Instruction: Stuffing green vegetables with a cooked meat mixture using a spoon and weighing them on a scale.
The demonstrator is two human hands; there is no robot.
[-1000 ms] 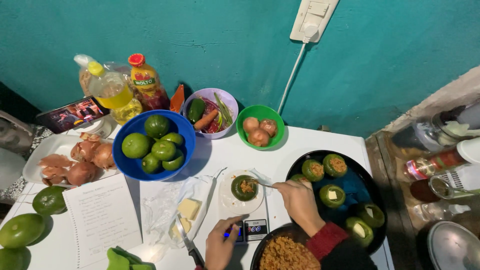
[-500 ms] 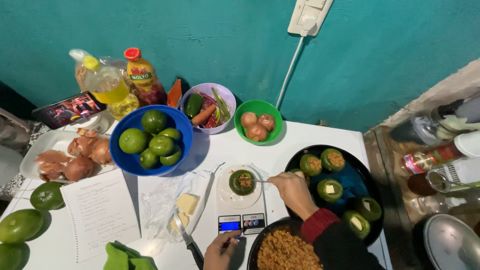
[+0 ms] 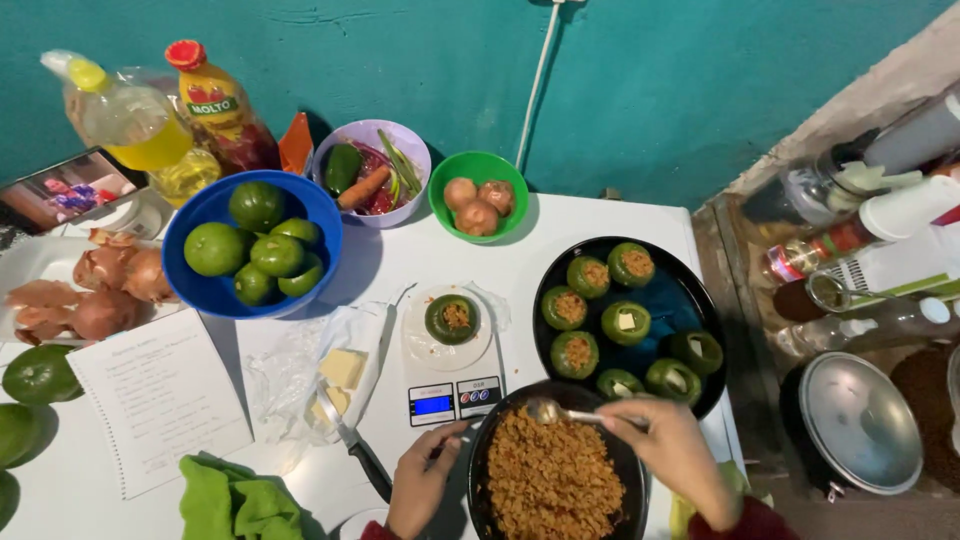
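White tabletop (image 3: 560, 240) against a teal painted wall (image 3: 680, 90), crowded with cooking things. Near the front edge, a black round pan of reddish-brown minced filling (image 3: 552, 480). Right hand (image 3: 672, 452) above the pan's far rim, fingers closed around the handle of a metal spoon (image 3: 562, 413), bowl of the spoon resting at the filling's top edge. Left hand (image 3: 422, 478) at the pan's left rim, fingers curled against it, gripping the side. Just beyond the pan, a small white digital kitchen scale (image 3: 448, 368) carrying one hollowed green pepper with filling inside (image 3: 452, 318). To the right, a black round tray (image 3: 690, 290) holding seven more green stuffed peppers. Left of the scale, yellow cheese blocks on clear plastic wrap (image 3: 340, 370), with a black-handled knife (image 3: 352, 444) beside. Farther back, a blue bowl of green limes (image 3: 250, 250) and a green bowl of brown onions (image 3: 478, 196).
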